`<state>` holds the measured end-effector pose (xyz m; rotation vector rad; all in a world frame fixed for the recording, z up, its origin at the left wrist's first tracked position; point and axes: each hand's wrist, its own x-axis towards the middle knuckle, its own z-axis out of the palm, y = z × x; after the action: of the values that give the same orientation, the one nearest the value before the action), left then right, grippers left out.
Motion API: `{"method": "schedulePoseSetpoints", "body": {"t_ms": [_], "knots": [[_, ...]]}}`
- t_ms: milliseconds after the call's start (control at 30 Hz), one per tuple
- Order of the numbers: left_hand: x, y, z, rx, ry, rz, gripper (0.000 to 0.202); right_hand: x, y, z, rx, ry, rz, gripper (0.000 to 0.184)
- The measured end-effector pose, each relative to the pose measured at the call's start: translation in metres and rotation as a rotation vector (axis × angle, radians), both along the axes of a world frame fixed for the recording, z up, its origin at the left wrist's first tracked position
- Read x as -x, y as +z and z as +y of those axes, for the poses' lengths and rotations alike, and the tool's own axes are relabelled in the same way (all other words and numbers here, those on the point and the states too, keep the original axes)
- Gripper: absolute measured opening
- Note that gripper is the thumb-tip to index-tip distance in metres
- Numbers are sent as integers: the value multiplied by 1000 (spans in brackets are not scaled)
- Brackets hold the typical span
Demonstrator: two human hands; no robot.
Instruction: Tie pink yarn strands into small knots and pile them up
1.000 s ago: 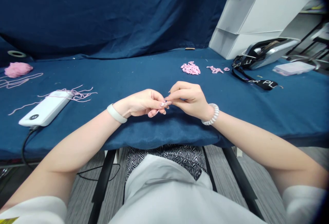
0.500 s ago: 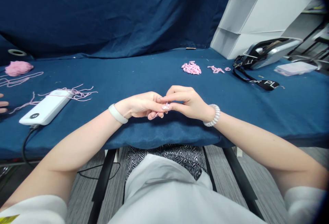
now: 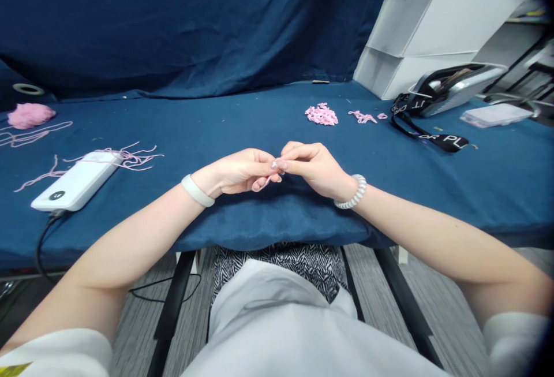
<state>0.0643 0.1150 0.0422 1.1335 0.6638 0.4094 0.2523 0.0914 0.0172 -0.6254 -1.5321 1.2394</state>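
My left hand (image 3: 240, 172) and my right hand (image 3: 312, 166) meet fingertip to fingertip above the near edge of the blue-covered table (image 3: 242, 129). Both are pinched on a short piece of pink yarn (image 3: 269, 179), of which only a small bit shows below the fingers. A white band sits on my left wrist, a pearly coil bracelet on my right.
A white power bank (image 3: 75, 180) with loose pink yarn strands (image 3: 125, 157) lies at left. A pink yarn ball (image 3: 31, 115) sits far left. Small pink yarn piles (image 3: 321, 115) lie behind the hands. A black lanyard (image 3: 433, 134), silver case and white shelf unit (image 3: 428, 19) stand at right.
Both hands have stayed joined and shifted slightly up and apart from the table edge. Another person's fingertips showed at the far left edge half a second ago and are gone.
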Motion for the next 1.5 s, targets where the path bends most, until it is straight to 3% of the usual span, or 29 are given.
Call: {"method": "schedulePoseSetpoints", "body": {"t_ms": [300, 700, 900, 1067, 1167, 1233, 1333, 1500], "knots": [[-1, 0, -1, -19, 100, -67, 27, 3, -4, 8, 194, 20, 152, 19], [-2, -6, -2, 99, -9, -22, 24, 6, -1, 3, 220, 70, 107, 35], [-7, -5, -2, -12, 123, -43, 24, 4, -3, 8, 193, 13, 113, 34], [-3, -6, 4, -88, 84, 50, 25, 5, -8, 10, 108, -43, -1, 34], [-1, -7, 5, -210, 60, 118, 23, 6, -7, 11, 76, -105, -20, 34], [-1, -6, 4, -239, 83, 125, 26, 8, -5, 14, 58, -155, -5, 32], [-3, -1, 0, -146, 158, 76, 31, 13, 0, 22, 53, -208, 10, 30], [-2, 6, -1, -129, 358, 27, 26, 21, 7, 39, 31, -258, 62, 31]]}}
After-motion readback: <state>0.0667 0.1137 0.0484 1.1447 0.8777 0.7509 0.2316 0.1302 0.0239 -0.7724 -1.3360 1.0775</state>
